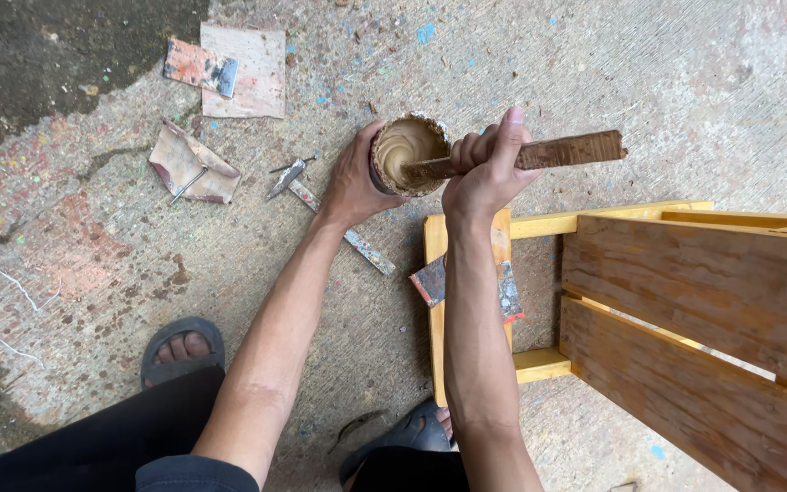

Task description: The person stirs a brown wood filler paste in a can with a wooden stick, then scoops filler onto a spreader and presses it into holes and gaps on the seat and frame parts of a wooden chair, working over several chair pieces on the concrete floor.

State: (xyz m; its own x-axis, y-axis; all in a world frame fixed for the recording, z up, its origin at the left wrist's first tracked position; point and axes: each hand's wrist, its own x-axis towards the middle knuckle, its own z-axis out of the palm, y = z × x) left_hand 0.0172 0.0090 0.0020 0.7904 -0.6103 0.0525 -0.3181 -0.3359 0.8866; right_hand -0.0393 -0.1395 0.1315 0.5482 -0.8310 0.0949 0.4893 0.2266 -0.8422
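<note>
Both forearms are bare to the elbow, with no sleeves, gloves, watch, rings or bands visible on the left hand [350,187] or the right hand [483,173]. Dark, near-black trousers [93,442] cover both legs, left of the yellow wooden frame [436,301]. Each foot wears a grey open-toed rubber sandal, the left sandal [181,349] well clear of the frame with toes exposed, the right sandal [404,435] just beside the frame's near corner.
</note>
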